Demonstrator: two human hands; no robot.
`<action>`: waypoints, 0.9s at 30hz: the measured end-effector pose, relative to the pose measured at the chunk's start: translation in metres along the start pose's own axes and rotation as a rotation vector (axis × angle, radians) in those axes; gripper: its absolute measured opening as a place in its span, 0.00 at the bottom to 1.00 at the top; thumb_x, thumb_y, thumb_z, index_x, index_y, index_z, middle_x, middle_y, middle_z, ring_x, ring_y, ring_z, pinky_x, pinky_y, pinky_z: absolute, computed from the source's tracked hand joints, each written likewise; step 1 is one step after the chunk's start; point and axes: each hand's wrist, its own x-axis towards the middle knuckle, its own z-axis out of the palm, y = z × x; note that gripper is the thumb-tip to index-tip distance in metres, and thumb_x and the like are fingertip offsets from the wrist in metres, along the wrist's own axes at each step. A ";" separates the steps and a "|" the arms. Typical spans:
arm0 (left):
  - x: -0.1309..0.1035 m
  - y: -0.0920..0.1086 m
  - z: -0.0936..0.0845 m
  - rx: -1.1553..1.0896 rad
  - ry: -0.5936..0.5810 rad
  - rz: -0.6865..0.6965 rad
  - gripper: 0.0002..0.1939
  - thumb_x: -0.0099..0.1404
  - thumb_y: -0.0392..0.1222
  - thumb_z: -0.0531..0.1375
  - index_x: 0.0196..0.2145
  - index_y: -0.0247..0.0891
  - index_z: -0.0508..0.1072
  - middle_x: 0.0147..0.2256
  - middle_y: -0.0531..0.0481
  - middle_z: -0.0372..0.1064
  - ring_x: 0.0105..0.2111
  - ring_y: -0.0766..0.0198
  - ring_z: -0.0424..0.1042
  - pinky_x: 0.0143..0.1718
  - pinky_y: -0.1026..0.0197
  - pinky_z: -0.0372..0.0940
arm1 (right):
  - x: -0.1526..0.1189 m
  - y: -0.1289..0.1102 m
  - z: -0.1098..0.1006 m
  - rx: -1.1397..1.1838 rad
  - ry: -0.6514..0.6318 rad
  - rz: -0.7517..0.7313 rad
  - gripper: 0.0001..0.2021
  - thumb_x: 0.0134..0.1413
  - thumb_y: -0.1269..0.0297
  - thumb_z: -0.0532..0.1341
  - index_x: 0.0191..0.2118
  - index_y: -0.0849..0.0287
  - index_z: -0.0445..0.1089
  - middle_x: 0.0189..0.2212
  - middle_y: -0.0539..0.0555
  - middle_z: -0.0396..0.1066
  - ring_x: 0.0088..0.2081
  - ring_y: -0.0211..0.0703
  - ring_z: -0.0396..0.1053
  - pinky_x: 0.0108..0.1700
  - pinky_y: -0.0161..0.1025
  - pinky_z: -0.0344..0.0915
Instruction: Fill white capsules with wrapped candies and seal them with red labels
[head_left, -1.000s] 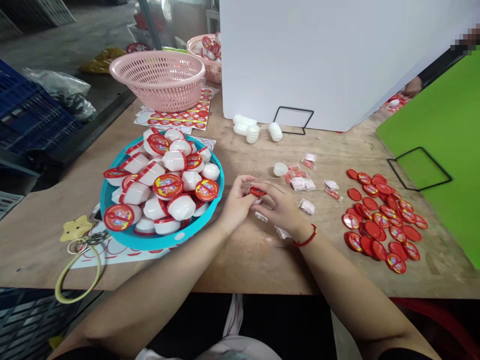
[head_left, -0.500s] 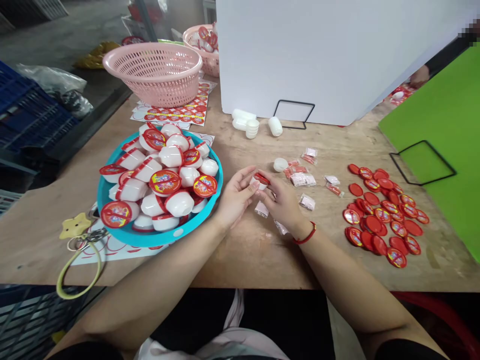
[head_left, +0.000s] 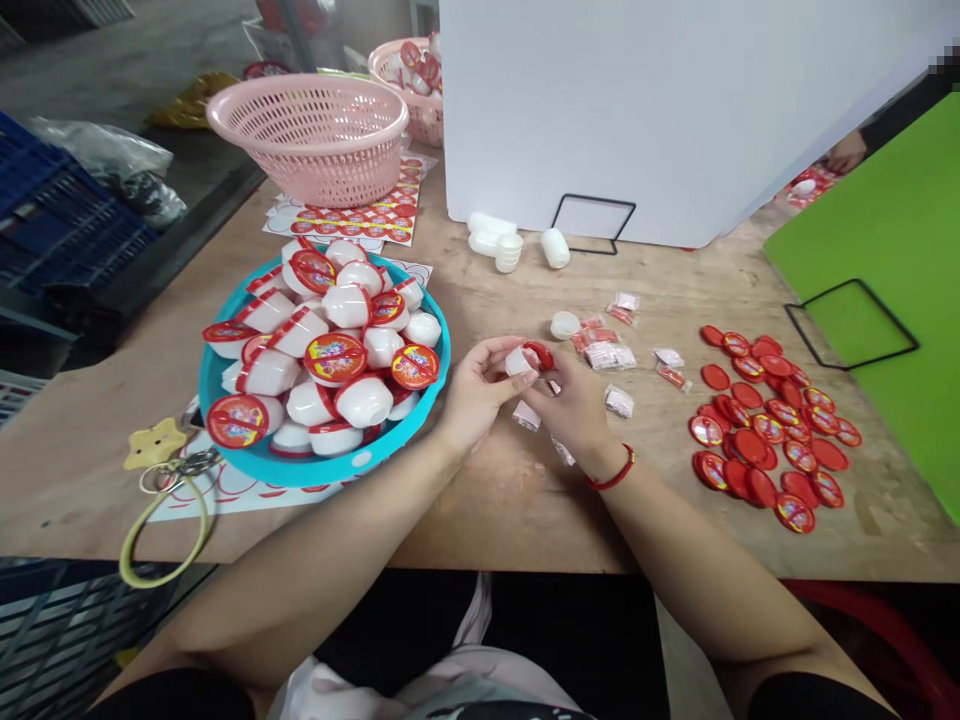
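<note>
Above tabletop (head_left: pixel 480 520), cup (head_left: pixel 516 361) partly finger-hidden

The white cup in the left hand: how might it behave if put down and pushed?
The white cup looks small and plastic, so it is probably light. No dent shows where the left hand grips it, suggesting it is fairly stiff. Its rounded wall would likely let it roll if tipped over.
</note>
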 end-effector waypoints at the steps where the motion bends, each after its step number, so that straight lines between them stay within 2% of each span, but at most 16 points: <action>1: 0.000 0.000 0.000 0.002 -0.008 0.004 0.23 0.49 0.37 0.75 0.43 0.39 0.75 0.42 0.48 0.77 0.45 0.61 0.76 0.53 0.54 0.68 | 0.000 0.000 0.000 0.002 -0.001 0.005 0.18 0.55 0.60 0.66 0.52 0.55 0.71 0.42 0.54 0.79 0.39 0.47 0.78 0.42 0.45 0.75; 5: 0.002 -0.002 -0.002 0.063 -0.046 0.047 0.22 0.51 0.39 0.75 0.42 0.40 0.74 0.43 0.49 0.77 0.45 0.60 0.76 0.54 0.54 0.67 | 0.001 0.004 -0.001 0.008 -0.009 -0.007 0.20 0.54 0.58 0.67 0.52 0.55 0.70 0.43 0.55 0.78 0.40 0.48 0.77 0.42 0.45 0.75; 8: 0.003 -0.002 -0.002 0.129 -0.034 0.067 0.20 0.52 0.39 0.74 0.41 0.40 0.74 0.42 0.49 0.77 0.45 0.60 0.75 0.52 0.56 0.67 | 0.002 0.006 -0.003 -0.017 -0.023 -0.062 0.21 0.56 0.59 0.65 0.55 0.55 0.69 0.45 0.56 0.78 0.43 0.48 0.76 0.45 0.46 0.75; 14: 0.000 0.001 0.000 0.086 -0.025 -0.045 0.22 0.53 0.40 0.73 0.43 0.40 0.69 0.39 0.51 0.77 0.39 0.64 0.76 0.45 0.60 0.67 | 0.003 0.003 -0.006 -0.158 -0.046 -0.199 0.20 0.60 0.63 0.62 0.58 0.54 0.69 0.50 0.58 0.74 0.52 0.52 0.72 0.55 0.52 0.72; 19: 0.000 0.003 0.001 0.020 0.043 -0.102 0.24 0.51 0.40 0.73 0.40 0.39 0.65 0.32 0.55 0.75 0.32 0.68 0.74 0.37 0.65 0.65 | 0.003 0.008 -0.005 -0.170 -0.049 -0.312 0.22 0.61 0.58 0.65 0.59 0.54 0.70 0.49 0.60 0.73 0.52 0.54 0.72 0.55 0.57 0.71; 24: 0.001 0.004 0.003 -0.038 0.078 -0.123 0.19 0.52 0.37 0.70 0.38 0.38 0.67 0.29 0.57 0.70 0.29 0.71 0.70 0.31 0.68 0.61 | 0.005 0.016 -0.004 -0.135 -0.106 -0.286 0.24 0.58 0.53 0.68 0.59 0.52 0.71 0.46 0.58 0.72 0.47 0.52 0.72 0.51 0.55 0.73; 27: 0.002 0.006 0.003 -0.035 0.085 -0.117 0.16 0.53 0.36 0.68 0.38 0.38 0.69 0.32 0.55 0.72 0.32 0.70 0.70 0.32 0.68 0.62 | 0.007 0.016 -0.005 -0.096 -0.102 -0.242 0.21 0.59 0.53 0.67 0.57 0.50 0.72 0.45 0.57 0.73 0.46 0.51 0.72 0.50 0.54 0.73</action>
